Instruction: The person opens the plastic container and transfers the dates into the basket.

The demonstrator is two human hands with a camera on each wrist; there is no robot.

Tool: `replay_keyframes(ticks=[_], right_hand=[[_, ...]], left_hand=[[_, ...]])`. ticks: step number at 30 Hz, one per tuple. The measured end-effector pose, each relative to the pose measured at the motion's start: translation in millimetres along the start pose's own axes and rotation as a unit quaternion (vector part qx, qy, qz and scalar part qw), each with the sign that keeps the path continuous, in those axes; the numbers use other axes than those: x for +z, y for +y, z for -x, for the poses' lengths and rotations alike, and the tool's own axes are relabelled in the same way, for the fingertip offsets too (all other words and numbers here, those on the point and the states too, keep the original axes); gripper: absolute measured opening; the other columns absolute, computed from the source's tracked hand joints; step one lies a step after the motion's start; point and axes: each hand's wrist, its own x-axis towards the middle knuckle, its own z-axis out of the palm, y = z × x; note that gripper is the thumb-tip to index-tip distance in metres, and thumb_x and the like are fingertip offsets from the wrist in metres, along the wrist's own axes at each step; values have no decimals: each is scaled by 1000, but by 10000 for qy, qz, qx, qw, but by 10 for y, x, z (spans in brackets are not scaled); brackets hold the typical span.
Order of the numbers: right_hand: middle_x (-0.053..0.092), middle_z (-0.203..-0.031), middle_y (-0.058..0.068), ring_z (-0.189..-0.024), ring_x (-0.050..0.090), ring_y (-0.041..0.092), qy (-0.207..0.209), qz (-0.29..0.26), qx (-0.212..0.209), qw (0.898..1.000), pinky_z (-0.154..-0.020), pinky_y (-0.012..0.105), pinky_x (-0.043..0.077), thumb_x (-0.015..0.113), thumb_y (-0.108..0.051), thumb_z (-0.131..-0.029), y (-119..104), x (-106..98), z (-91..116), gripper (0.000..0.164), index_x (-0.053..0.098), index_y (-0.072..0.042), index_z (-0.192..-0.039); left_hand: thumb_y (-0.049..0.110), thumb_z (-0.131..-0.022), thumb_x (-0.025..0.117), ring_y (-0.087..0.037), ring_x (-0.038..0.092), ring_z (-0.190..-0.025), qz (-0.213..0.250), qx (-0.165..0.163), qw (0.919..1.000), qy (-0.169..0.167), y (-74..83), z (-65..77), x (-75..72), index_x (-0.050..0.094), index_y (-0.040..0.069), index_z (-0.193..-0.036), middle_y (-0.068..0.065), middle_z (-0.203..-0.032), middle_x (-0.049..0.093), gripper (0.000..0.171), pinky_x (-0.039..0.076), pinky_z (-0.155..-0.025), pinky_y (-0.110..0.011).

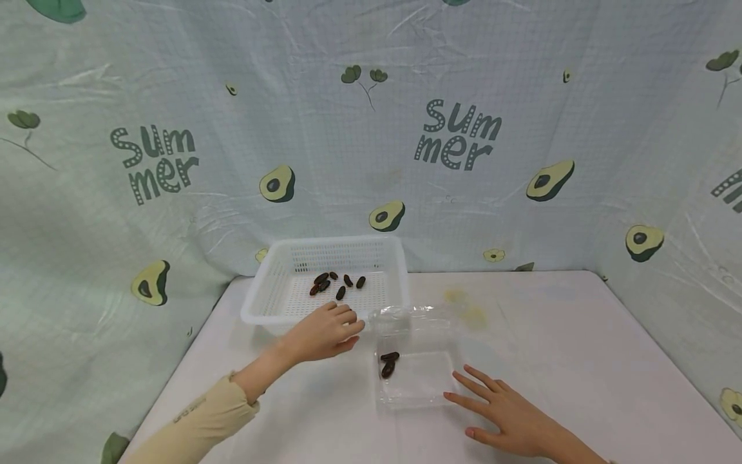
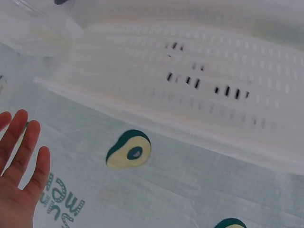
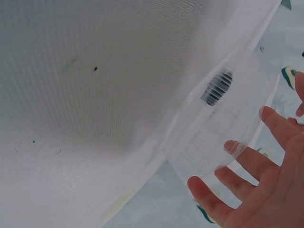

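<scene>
My left hand hovers at the front right corner of a white plastic basket, its fingers loosely bent and holding nothing. In the left wrist view the same hand shows relaxed fingers. Several dark brown dates lie on the basket's floor. Beside the basket stands a clear plastic box with its lid raised at the back. Two dates rest against the box's left side. My right hand spreads its fingers, with fingertips right at the box's right edge; the right wrist view shows this hand too.
A white-covered table holds both containers, with yellowish stains behind the box. Behind and to the sides hangs a pale curtain printed with avocados and lettering. The basket stands close to its back part.
</scene>
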Motion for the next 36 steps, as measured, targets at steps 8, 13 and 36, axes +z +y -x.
replay_keyframes(ticks=[8, 13, 36], right_hand=[[38, -141, 3, -131, 24, 21, 11, -94, 32, 9999, -76, 45, 45, 54, -41, -85, -17, -15, 1, 54, 36, -33, -135], [38, -141, 3, -130, 25, 22, -130, -178, 105, 9997, -76, 47, 45, 52, -42, -86, -19, -21, -1, 52, 36, -33, -135], [40, -140, 2, -126, 32, 25, 22, 96, 15, 10000, -76, 44, 46, 53, -43, -85, -25, -8, 0, 53, 37, -34, -134]], left_hand=[[35, -82, 58, -10, 48, -83, 10, 252, 9974, -680, 401, -149, 243, 55, 22, -98, 7, -93, 56, 21, 40, -69, -24], [41, -83, 55, -10, 46, -84, 215, 464, 9944, -928, 519, -228, 429, 55, 24, -99, 6, -97, 55, 24, 38, -70, -25], [40, -64, 70, -5, 46, -89, -613, 27, 9655, -2529, 763, -614, 747, 58, 35, -97, 13, -92, 56, 36, 39, -70, -24]])
